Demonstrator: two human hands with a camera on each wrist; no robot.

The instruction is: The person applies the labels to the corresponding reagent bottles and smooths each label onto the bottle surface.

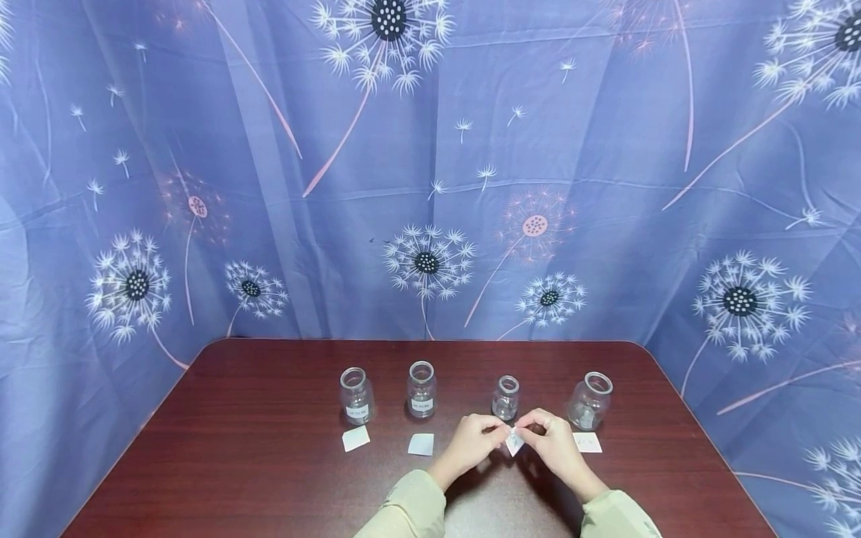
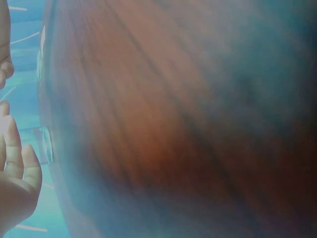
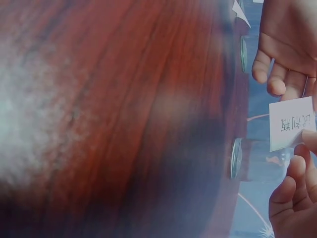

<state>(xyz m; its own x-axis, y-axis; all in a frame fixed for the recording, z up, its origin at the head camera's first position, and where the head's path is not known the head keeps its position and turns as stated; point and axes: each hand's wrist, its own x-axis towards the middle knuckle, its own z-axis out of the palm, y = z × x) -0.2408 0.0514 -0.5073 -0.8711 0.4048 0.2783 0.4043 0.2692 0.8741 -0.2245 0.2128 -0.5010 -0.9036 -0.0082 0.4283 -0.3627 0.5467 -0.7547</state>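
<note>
My left hand (image 1: 473, 442) and right hand (image 1: 553, 445) meet at a small white paper label (image 1: 514, 442), both pinching its upper edge between thumb and fingers. Handwritten characters show on the label (image 3: 290, 124) in the right wrist view, where my right thumb lies over its corner. Just behind the hands stands a small clear glass jar (image 1: 506, 397). Right of it is a wider glass jar (image 1: 590, 403), with a written paper slip (image 1: 587, 442) in front. In the left wrist view only parts of the hands appear at the left edge; the label is hidden there.
Two more glass jars, one far left (image 1: 356, 396) and one left of centre (image 1: 421, 392), carry white labels low on their fronts. Blank paper slips (image 1: 356, 438) lie before them on the dark red table (image 1: 255, 463). A blue dandelion-print curtain (image 1: 350, 284) hangs behind the table.
</note>
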